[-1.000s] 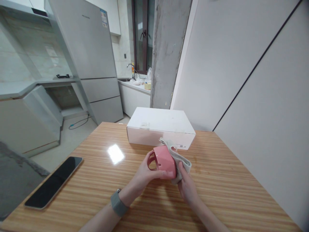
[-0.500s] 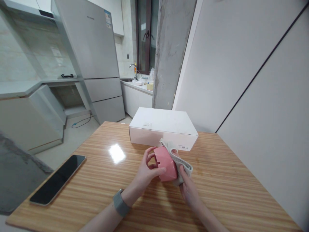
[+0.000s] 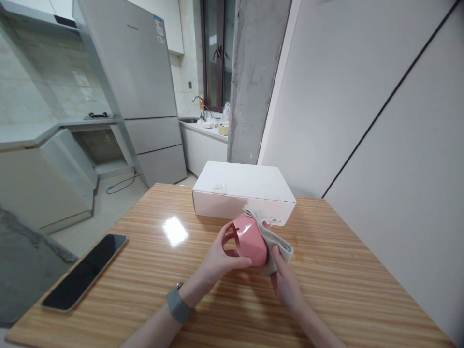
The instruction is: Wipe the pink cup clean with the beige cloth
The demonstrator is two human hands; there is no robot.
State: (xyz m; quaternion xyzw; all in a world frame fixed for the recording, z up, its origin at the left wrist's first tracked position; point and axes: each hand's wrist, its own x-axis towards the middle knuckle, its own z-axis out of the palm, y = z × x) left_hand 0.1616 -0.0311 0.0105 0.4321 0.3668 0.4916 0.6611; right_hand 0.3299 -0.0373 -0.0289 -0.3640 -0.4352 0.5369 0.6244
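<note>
A glossy pink, faceted, cup-like container (image 3: 251,244) is tilted on its side above the table, its rim facing left with a small notch showing. My left hand (image 3: 221,253) grips it by the rim, thumb along the near side and fingers over the far side. My right hand (image 3: 284,275) is closed on a folded light-grey cloth (image 3: 273,244), which lies against the right side of the pink container. Some of the right fingers are hidden behind the cloth. A watch with a grey band (image 3: 179,304) is on my left wrist.
Just behind my hands stands a white cardboard box (image 3: 244,186) on the wood-grain table (image 3: 152,270). A black-screened phone (image 3: 85,273) lies near the table's left edge. A white wall (image 3: 362,96) borders the right side; a fridge (image 3: 134,72) stands beyond the table.
The pink container has turned in my left hand, so its notch sits higher. My right hand and the cloth have shifted slightly right. The whole view has moved a little.
</note>
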